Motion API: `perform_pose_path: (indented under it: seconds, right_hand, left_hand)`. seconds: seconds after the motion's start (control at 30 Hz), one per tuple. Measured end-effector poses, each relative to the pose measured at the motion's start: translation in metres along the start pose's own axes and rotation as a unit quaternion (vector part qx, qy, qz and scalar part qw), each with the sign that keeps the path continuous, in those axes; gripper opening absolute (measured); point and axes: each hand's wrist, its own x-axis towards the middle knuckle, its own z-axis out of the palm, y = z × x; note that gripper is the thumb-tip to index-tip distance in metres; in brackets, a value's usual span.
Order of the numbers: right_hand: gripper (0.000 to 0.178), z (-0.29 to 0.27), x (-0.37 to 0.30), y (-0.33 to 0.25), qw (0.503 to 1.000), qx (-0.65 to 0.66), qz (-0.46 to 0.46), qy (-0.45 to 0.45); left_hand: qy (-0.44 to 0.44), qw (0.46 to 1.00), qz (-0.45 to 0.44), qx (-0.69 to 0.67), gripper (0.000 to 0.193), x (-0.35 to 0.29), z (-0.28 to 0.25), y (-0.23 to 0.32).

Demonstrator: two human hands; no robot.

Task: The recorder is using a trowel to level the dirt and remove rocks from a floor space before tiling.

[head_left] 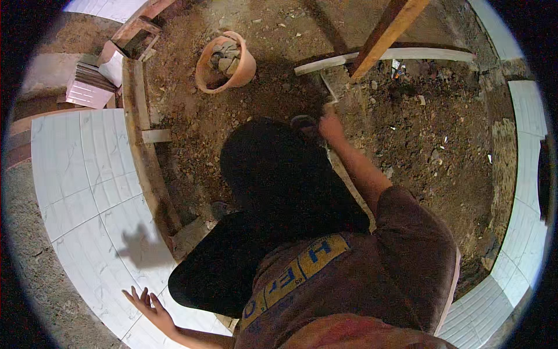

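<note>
The thin tool (pixel 331 92) sits in our closed right hand (pixel 332 127), beside the pale strip (pixel 427 54) and slanted beam (pixel 388 38); a stray stroke, we judge, could jar either. Our left hand (pixel 152 311), open and well apart, is over white tiles (pixel 113 230). Blue lettering crosses our shirt's (pixel 372 279) yellow band (pixel 295 278).

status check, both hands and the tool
Left hand open over white tiles. Right hand closed on slim tool. Wooden post slants close by.
</note>
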Motion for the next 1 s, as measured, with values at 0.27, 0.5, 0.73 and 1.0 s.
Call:
perform_pose_path:
  seconds: [0.27,0.5,0.73,1.0]
  right_hand:
    - [0.055,-0.12,-0.004,-0.103,0.965,0.205,0.045,-0.16]
    - [0.054,-0.075,-0.029,-0.002,0.965,0.174,0.185,0.069]
    - [0.051,-0.09,-0.046,-0.096,0.973,0.182,0.019,-0.139]
    - [0.05,-0.112,-0.018,-0.07,0.953,0.218,0.192,-0.083]
  left_hand:
    - [-0.015,0.996,0.074,0.039,0.047,0.027,-0.006,0.035]
    - [-0.05,0.994,0.1,-0.01,0.047,0.051,0.016,0.018]
    - [-0.152,0.98,0.132,-0.014,0.052,0.101,0.023,0.029]
    - [-0.225,0.951,0.197,0.08,0.047,0.12,0.009,0.051]
